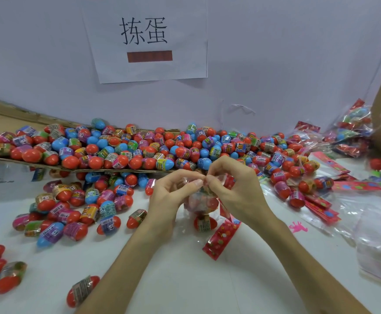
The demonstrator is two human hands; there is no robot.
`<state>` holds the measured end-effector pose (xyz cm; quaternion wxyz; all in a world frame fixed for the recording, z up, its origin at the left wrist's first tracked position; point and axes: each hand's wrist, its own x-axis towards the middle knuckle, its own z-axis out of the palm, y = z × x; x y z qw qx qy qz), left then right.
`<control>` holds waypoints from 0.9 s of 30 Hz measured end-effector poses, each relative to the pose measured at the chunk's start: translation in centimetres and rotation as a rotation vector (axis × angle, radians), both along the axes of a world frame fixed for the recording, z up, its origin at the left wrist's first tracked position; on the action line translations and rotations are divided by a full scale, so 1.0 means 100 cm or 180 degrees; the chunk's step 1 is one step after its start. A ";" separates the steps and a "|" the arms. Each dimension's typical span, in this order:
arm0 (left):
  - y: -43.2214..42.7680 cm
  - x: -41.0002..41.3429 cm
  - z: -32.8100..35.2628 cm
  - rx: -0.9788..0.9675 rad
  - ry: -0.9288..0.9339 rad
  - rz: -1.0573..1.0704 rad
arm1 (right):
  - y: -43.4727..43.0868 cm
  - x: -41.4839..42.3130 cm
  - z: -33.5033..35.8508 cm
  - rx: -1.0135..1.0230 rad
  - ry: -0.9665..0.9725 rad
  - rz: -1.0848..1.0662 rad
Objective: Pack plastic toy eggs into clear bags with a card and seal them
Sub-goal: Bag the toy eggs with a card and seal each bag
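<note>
A white table stands against a pale wall bearing a paper sign. Loose toy eggs cover a cardboard sheet and the tabletop. At centre, the left hand and right hand pinch the top of a clear bag containing eggs. A red card lies beside it. Filled bags are heaped far right.

Head camera looks down, close over table.

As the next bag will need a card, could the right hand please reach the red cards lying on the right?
Probably, once freed: the right hand pinches the top of the clear bag, but the red cards lie exposed on its side.
</note>
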<state>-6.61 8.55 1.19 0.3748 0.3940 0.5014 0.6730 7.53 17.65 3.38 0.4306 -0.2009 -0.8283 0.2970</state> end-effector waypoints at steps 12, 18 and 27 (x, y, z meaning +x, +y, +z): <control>-0.001 0.008 0.001 0.0395 0.0660 0.0345 | -0.007 -0.006 -0.005 0.0138 0.0169 0.0053; 0.000 0.010 0.000 0.0454 0.0763 0.0474 | -0.009 -0.011 -0.010 0.0120 0.0194 -0.0059; -0.001 0.011 0.001 0.0465 0.0619 0.0348 | -0.005 -0.007 -0.009 -0.0167 0.0054 -0.0053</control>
